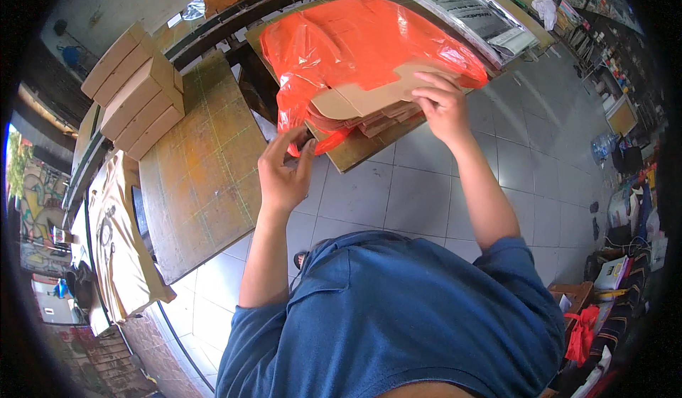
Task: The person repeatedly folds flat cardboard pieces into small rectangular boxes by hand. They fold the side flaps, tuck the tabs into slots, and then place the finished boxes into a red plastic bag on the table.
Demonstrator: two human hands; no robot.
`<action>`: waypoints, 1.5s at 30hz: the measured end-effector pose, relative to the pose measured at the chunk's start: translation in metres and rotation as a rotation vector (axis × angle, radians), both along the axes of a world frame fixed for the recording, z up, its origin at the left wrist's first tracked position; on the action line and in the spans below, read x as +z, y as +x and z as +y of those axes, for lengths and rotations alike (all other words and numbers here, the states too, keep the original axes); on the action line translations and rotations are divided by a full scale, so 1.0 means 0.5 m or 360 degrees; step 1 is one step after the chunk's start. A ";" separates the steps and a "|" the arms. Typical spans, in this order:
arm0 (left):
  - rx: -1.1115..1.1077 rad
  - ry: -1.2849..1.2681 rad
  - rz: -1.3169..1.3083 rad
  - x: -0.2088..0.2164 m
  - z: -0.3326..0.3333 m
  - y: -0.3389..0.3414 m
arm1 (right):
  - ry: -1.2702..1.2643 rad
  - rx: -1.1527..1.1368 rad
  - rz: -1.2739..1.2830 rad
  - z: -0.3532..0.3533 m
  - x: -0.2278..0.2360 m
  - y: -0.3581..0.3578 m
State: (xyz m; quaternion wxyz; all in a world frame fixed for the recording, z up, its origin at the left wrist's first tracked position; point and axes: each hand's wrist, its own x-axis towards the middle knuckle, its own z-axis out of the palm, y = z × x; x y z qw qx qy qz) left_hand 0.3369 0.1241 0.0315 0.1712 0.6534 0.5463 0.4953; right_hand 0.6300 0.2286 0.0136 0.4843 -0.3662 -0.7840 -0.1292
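A large orange-red plastic bag point(341, 39) lies over a stack of flat brown cardboard pieces point(387, 122) on a board point(349, 154). Thumb and fingers of my left hand point(285, 174) pinch the bag's loose near-left edge. With its fingers closed at the right end of the top flat cardboard piece point(366, 94), my right hand point(446, 110) grips that piece. This top piece has a cut-out outline and sticks out from under the plastic. The bag hides the far part of the stack.
Several closed brown boxes point(142, 93) are stacked at the far left on a stained worktable point(206, 164). A cream printed shirt point(117, 238) is spread left of it. Framed screens point(469, 14) lean at the back right. Cluttered shelves point(625, 156) line the right side.
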 end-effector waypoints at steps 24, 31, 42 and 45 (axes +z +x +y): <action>-0.1795 -0.1090 -0.2592 -0.114 0.038 0.024 | 0.0367 0.0445 0.0700 -0.383 -0.058 0.320; -0.1497 -0.1382 -0.1255 -0.109 0.042 0.028 | 0.0568 0.0157 0.1009 -0.363 0.024 0.274; -0.0909 -0.0488 -0.1844 0.078 -0.164 -0.363 | -0.1134 0.1637 0.2255 -0.209 0.048 -0.082; -0.0494 -0.0349 -0.1983 0.026 -0.255 -0.464 | -0.1443 0.2210 0.2283 -0.183 -0.008 -0.233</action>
